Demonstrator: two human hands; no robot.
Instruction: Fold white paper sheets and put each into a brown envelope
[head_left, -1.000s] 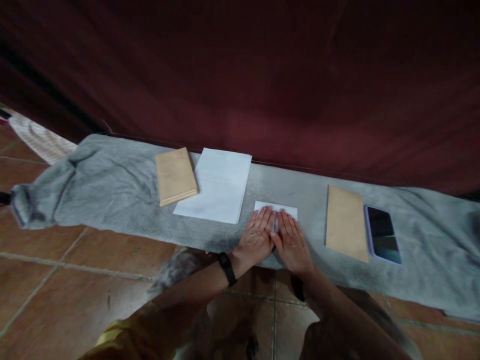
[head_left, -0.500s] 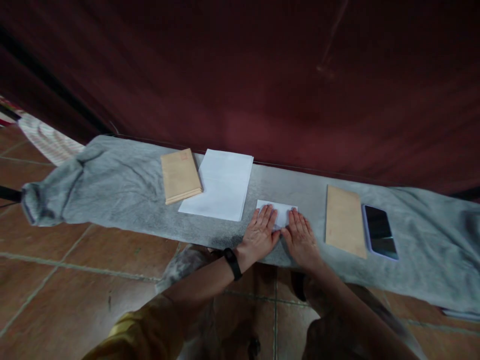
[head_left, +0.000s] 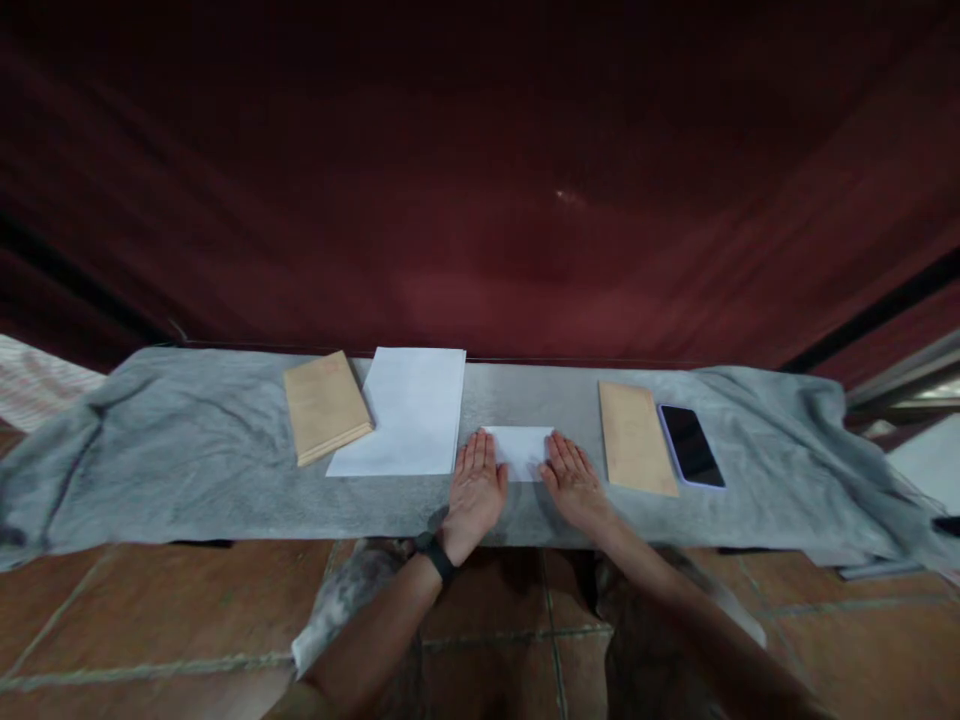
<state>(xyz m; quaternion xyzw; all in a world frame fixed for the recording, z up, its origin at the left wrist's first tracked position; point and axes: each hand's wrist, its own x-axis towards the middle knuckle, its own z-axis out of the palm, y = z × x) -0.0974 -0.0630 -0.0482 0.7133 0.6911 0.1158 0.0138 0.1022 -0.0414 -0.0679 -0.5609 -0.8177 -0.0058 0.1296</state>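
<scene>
A small folded sheet of white paper lies flat on the grey cloth. My left hand rests flat over its left edge, fingers stretched out and close together. On the right edge lies my right hand, also flat with straight fingers. Neither hand grips anything. Left of my hands is a stack of larger white paper sheets. A pile of brown envelopes overlaps the stack's left side. One single brown envelope lies to the right of my right hand.
Beside the single envelope lies a phone with a dark screen and a pale purple case. The grey cloth covers a long, narrow bench. A dark red panel rises behind it. Brown floor tiles show in front.
My hands have moved apart, from the middle of the folded paper out to its left and right edges. The camera view has also shifted and levelled.
</scene>
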